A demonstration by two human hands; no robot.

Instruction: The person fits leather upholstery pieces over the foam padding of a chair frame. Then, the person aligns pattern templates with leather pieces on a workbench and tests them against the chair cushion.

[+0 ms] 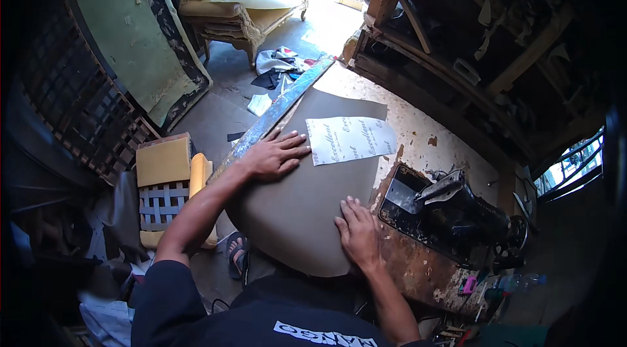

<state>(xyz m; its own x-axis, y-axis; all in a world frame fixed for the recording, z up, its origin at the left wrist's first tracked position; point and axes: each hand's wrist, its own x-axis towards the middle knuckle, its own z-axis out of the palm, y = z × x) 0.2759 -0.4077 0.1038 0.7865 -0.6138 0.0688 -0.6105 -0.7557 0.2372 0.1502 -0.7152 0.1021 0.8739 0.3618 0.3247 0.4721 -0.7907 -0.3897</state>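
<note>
- Head view: brown sheet [300, 216] lies on the worn desk [418, 115], its rounded near end close to the person's torso.
- Left hand [273, 156]: grip open, palm down, fingers spread on the sheet's left portion; nothing grasped.
- Right hand [359, 234]: grip open, fingers extended and closer together, resting at the sheet's right edge; nothing grasped.
- White printed piece [353, 140]: flat on the sheet's far portion, just beyond the left fingertips.
- Sewing machine [465, 206]: right of the sheet.
</note>
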